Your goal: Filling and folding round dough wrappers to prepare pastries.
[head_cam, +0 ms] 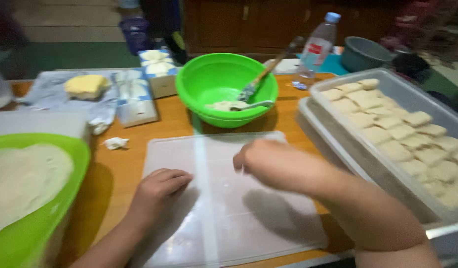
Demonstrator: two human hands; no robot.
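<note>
Left hand (157, 191), fingers curled loosely and grasping nothing, rests on the translucent plastic board (224, 198). Right hand (268, 161) hovers over the board's centre (motion-blurred; finger state cannot be told). Behind: green bowl (226, 87) holding filling and spoon (251, 105); right: tray of folded dough squares (402, 134).

L hand (159, 187): palm down, fingers curled loosely, knuckles up, pointing right/forward.
L forearm: bare, enters from bottom-left edge, angled up-right.
R hand (268, 161): blurred, loose fist, thumb side toward L; grip state unclear.
R forearm: bare, enters from bottom-right corner, angled up-left.
Hands: near, not touching.
</note>
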